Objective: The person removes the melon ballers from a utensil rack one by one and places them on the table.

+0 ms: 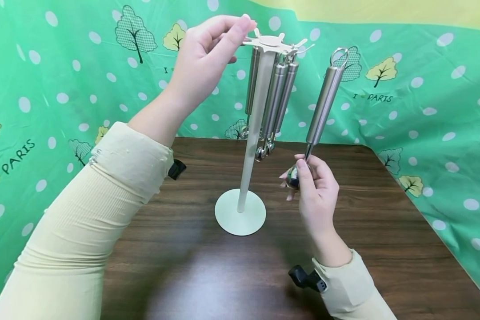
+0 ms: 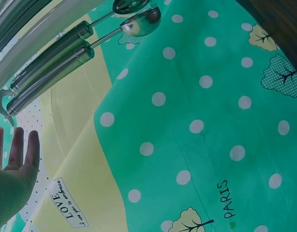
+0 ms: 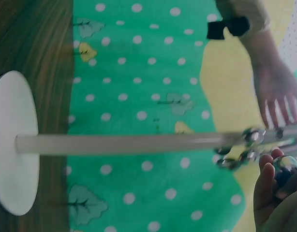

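A pale utensil stand (image 1: 260, 115) with a round base rises from the table, its top ringed by small hooks. At that top, my left hand (image 1: 208, 53) pinches a left-side hook between thumb and index finger, the other fingers loosely extended. Several steel-handled utensils (image 1: 278, 98) hang from the hooks; the left wrist view shows a round-bowled scoop (image 2: 143, 21) and a slotted one (image 2: 131, 6). To the right of the stand, my right hand (image 1: 318, 191) grips a steel scoop (image 1: 324, 106) by its shiny round head, handle upward with the loop on top; the fingers partly cover the head.
The dark wood table (image 1: 176, 266) carries the stand's round base (image 1: 240, 222). A green dotted cloth (image 1: 424, 111) with tree prints hangs behind and along the sides. Black wrist cameras sit at both cuffs.
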Motion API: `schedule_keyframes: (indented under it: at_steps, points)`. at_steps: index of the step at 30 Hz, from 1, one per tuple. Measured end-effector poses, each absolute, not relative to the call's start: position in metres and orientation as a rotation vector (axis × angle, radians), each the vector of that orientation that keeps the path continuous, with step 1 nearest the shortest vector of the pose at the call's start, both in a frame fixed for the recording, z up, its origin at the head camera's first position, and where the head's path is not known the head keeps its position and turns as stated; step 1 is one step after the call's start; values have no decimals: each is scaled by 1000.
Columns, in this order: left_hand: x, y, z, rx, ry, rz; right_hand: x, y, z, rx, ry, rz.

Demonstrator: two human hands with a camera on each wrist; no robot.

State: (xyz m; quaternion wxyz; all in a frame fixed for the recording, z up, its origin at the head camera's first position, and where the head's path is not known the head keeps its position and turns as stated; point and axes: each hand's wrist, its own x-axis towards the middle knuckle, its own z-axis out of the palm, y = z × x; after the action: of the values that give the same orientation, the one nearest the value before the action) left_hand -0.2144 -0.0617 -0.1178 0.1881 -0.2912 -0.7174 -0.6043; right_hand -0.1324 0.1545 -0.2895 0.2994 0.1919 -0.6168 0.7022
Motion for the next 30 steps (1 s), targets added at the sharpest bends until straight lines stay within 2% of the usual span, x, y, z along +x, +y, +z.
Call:
schedule_keyframes:
  at_steps: [12,30]
  points:
    - [-215,-63,-119,-818,-2029,-1666,-152,173,-319,104,-1824,1963]
    - [-217,-63,-121,-838,-2010,-1664,-185,207,-378,-371,-2149,2313]
